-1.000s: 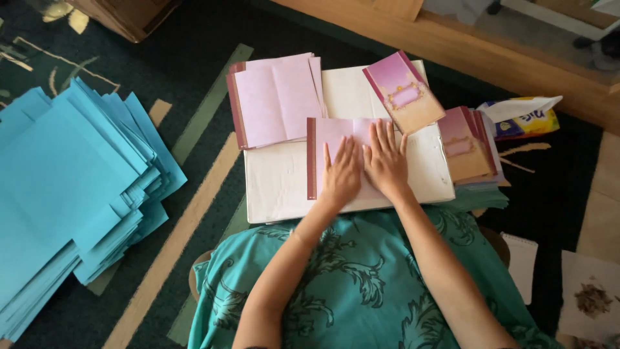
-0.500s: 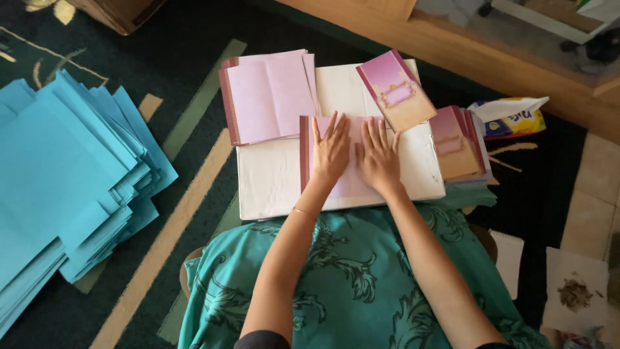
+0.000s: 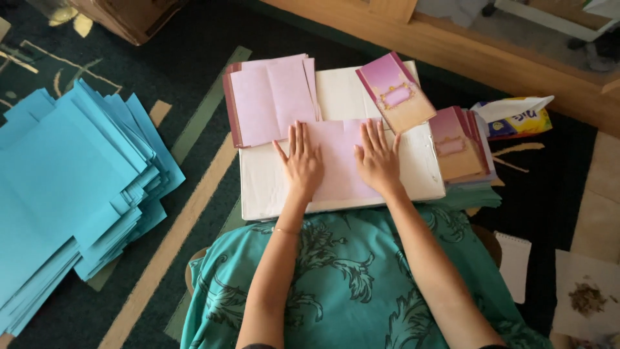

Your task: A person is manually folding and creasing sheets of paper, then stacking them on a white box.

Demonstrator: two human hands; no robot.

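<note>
Head view: both palms flat on pink sheet [image 3: 340, 161], on white board [image 3: 420, 174].
Left hand [image 3: 302, 165]: released, fingers spread, pressing.
Right hand [image 3: 378, 161]: same.
Change: hands moved apart; sheet now opened flat, maroon edge gone.

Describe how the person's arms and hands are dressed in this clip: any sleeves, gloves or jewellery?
Both forearms are bare, with no sleeves showing. The left hand and right hand are ungloved, with no rings that I can make out. A thin bracelet circles the left wrist; the right wrist looks bare.
</note>
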